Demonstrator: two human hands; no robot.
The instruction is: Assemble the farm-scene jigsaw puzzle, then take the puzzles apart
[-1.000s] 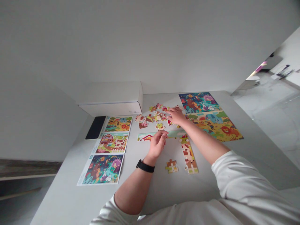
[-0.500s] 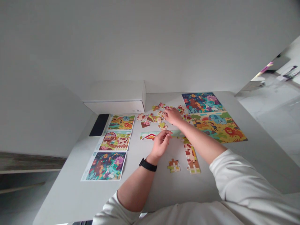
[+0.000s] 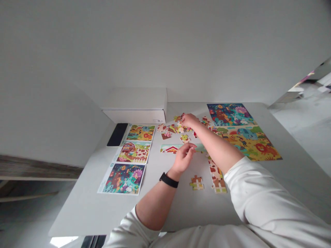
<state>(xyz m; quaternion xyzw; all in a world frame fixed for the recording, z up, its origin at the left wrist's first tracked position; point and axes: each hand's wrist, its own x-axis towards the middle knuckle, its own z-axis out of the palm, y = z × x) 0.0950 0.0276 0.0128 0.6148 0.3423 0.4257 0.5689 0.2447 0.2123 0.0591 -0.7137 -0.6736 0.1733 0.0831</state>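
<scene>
My right hand (image 3: 190, 120) reaches over a pile of loose jigsaw pieces (image 3: 172, 128). Its fingers pinch a puzzle piece, of which a small dark edge shows at the fingertips. Nearer to me, my left hand (image 3: 184, 157) hovers with fingers curled and thumb against them; whatever they may hold is hidden. Behind it runs a joined strip of puzzle pieces (image 3: 167, 148) with a red roof, partly covered by the hand. A joined column of cow-patterned pieces (image 3: 216, 174) extends down toward me, its top under my right forearm. A separate fence-patterned puzzle section (image 3: 197, 183) lies between column and left wrist.
On the left lie three printed picture sheets (image 3: 123, 178) and a black phone (image 3: 117, 134). A white box (image 3: 134, 115) stands behind them against the wall. Two finished-looking picture panels (image 3: 248, 143) cover the right side of the white table (image 3: 77, 213).
My right hand has shifted slightly toward the far left of the pile, and a piece edge now shows at its fingertips. The left hand keeps its pose. The whole view has turned slightly left.
</scene>
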